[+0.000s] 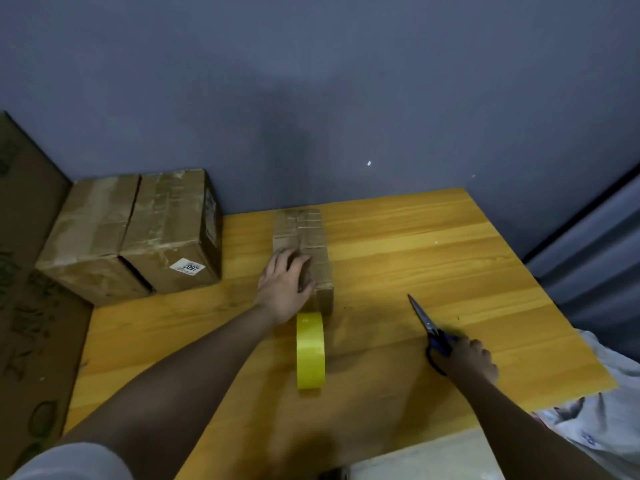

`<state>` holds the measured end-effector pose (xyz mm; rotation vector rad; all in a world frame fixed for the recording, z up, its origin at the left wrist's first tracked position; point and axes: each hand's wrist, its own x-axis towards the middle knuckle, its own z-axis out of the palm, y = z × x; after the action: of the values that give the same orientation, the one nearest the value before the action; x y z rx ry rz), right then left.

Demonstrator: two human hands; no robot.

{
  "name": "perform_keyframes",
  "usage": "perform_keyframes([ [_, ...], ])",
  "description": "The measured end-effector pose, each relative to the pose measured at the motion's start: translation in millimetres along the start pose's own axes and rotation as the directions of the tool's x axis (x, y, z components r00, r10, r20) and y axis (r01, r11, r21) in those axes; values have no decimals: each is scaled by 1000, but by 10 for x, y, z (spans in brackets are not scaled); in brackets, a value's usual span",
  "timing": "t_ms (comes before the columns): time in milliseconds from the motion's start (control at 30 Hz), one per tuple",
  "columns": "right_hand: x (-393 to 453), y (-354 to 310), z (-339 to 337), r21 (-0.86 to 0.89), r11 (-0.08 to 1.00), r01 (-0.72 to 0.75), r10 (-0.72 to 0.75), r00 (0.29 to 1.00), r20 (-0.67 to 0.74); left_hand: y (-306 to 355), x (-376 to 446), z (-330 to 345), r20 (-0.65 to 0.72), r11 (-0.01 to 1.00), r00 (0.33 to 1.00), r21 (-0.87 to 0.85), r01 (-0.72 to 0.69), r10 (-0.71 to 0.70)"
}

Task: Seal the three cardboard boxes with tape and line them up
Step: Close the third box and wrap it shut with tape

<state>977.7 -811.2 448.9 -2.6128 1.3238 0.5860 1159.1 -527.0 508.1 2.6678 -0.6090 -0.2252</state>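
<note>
A small flat cardboard box [306,233] lies in the middle of the wooden table [433,258]. My left hand [285,282] rests on its near end, fingers spread over the top and thumb at the near edge. A yellow tape roll [310,351] stands on edge just in front of the box, and whether a strip joins them I cannot make out. My right hand [469,356] grips the handles of blue scissors [427,325] lying on the table to the right, blades closed and pointing away. Two larger taped boxes, one on the left [91,233] and one on the right [173,230], stand side by side at the back left.
A big printed cardboard carton [27,271] stands against the table's left edge. A blue-grey wall runs behind the table. White patterned cloth [602,420] lies off the near right corner. The table's right half is bare wood.
</note>
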Motion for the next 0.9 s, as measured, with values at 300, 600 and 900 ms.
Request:
perform_keyframes([
  [300,32,-72,40,150,977,152,-155,988,5,121,-435,76,-274,898,867,-274,344,-416],
  [600,-208,-374,-448,500,725,473,-582,810,77,205,-625,328,518,197,654,-681,706,-552],
  [900,-387,-477,-971,295,716,633,-698,650,301,185,-783,406,661,-30,671,-719,694,-336],
])
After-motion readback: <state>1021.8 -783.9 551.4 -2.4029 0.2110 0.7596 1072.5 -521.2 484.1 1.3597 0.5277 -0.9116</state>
